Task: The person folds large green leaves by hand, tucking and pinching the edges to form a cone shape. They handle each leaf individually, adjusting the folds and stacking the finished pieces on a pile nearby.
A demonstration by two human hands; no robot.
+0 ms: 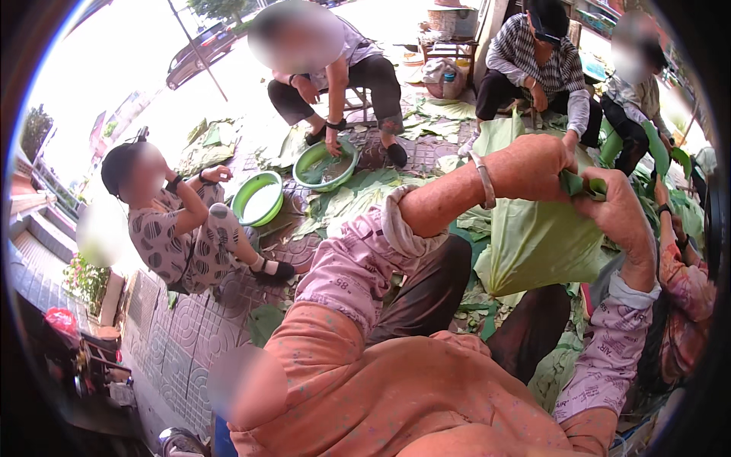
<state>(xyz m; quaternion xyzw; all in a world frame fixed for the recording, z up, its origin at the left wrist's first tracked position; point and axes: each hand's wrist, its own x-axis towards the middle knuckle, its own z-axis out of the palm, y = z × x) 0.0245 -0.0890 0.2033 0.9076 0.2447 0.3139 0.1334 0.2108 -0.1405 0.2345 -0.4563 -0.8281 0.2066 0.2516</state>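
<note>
A large pale green lotus leaf (537, 240) hangs in front of my knees, its ribs fanning out. Both of my hands are closed on its upper edge. My left hand (539, 169), below a bracelet on the wrist, pinches the leaf beside a folded darker green bit. Close by on the right, my right hand (620, 213) grips the same edge, where a curled piece shows by the fingers. Part of the leaf lies hidden behind my left forearm. More leaves (365, 202) lie spread on the paving beyond my knees.
Two green basins (259, 199) stand ahead to the left; a seated person (327, 68) reaches into the farther one. Another person (179, 206) sits low at the left. Several people sit at the right, one in a striped top (533, 61). A parked car (199, 55) is behind.
</note>
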